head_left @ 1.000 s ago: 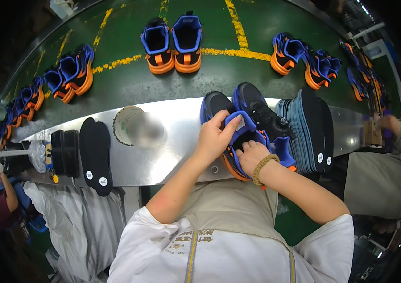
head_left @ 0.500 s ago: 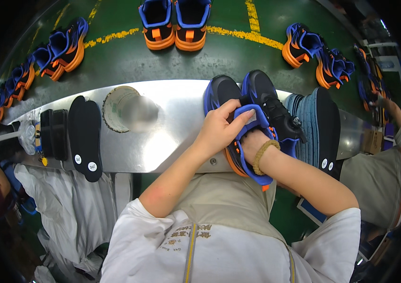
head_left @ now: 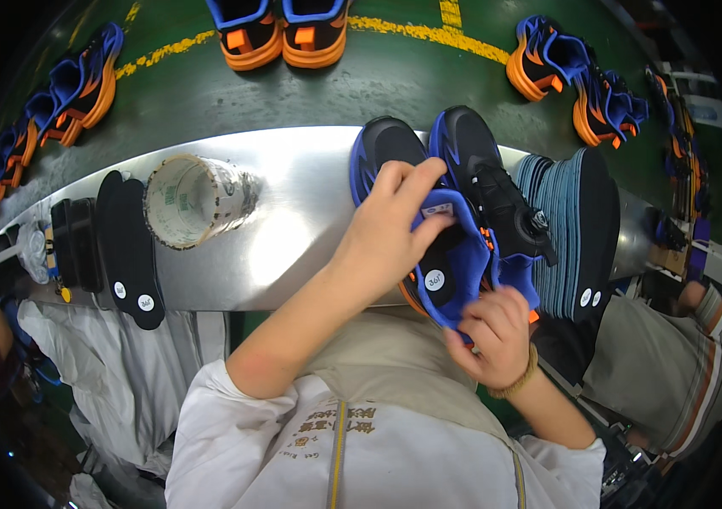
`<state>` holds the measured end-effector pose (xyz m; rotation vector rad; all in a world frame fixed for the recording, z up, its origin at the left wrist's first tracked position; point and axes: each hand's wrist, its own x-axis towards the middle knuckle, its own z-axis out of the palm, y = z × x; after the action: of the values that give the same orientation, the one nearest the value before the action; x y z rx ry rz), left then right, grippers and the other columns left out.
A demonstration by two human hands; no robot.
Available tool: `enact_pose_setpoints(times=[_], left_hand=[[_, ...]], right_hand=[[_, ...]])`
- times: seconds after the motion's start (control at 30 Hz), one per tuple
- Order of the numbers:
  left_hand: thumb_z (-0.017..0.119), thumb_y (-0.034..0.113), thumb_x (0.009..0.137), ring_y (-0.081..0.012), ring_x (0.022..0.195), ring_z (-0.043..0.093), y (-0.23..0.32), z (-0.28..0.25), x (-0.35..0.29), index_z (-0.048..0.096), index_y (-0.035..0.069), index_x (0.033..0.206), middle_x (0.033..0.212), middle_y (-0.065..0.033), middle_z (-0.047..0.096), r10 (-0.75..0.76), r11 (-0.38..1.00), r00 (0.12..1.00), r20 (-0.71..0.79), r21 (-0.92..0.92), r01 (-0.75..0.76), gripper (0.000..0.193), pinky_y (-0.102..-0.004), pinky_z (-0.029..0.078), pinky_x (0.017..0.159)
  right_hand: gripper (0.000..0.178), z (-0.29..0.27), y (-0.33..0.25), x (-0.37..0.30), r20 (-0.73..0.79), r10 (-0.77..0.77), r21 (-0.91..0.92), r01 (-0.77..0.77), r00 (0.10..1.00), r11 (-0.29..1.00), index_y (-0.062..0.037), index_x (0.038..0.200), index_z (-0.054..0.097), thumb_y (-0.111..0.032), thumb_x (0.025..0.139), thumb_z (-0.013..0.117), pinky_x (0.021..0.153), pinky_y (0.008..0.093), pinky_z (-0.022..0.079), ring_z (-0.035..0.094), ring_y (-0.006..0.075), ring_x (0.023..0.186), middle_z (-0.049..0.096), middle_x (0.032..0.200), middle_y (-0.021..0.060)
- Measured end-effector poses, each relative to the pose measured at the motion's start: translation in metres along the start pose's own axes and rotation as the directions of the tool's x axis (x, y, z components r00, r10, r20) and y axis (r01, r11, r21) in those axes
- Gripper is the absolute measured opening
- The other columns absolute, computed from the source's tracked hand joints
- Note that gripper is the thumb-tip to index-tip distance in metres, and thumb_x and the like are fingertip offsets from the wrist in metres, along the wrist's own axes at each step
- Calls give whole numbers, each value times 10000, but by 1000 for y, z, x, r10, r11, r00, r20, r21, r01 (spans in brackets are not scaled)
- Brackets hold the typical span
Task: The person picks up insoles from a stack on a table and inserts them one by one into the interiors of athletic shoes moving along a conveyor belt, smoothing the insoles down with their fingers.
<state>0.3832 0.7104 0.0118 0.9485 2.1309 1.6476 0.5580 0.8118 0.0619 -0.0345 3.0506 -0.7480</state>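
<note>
A black and blue shoe (head_left: 388, 140) with an orange sole points away from me on the metal bench. My left hand (head_left: 390, 225) pinches its blue tongue, pulling the opening wide. Inside lies a black insole (head_left: 441, 256) with a round white label at the heel. My right hand (head_left: 497, 335) is at the heel collar, fingers curled against its rim and partly hiding it. Close alongside on the right stands the matching shoe (head_left: 497, 195), with a round dial on its upper. Neither hand touches that one.
Blue-edged insoles (head_left: 560, 229) stand stacked right of the shoes. Farther left on the bench (head_left: 293, 170) are a tape roll (head_left: 187, 204), black insoles (head_left: 127, 246) and a dark flat case (head_left: 76, 246). More shoes (head_left: 280, 34) line the green area beyond. People are at both sides.
My right hand has come out of the shoe and back to its heel collar, exposing the labelled insole. The left hand still holds the tongue.
</note>
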Motion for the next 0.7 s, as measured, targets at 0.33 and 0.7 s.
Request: enact_pose_setpoints(times=[0.33,0.7], left_hand=[[675,54,750,-186,740,623,13,-36,-23,598,-2,1010,870,-130,635,-35,998,999,30,60,33,277,-264,481,647],[677,114,716,-278,914,551,90,-13,25,610,34,976,1093,-165,526,403,873,911,-86,337,-354,280,-338,432,812]], right_hand=[[242,-3,-12,-45,-211,71,306,-3,975,952,-1,910,608,-13,680,682,741,357,462,563,290,843,592,945,121],[603,-108,178,-125,-298,723,5,-756,623,654,-64,1300,343,-289,810,615,976,383,335,400,380,1180,443,1236,239]])
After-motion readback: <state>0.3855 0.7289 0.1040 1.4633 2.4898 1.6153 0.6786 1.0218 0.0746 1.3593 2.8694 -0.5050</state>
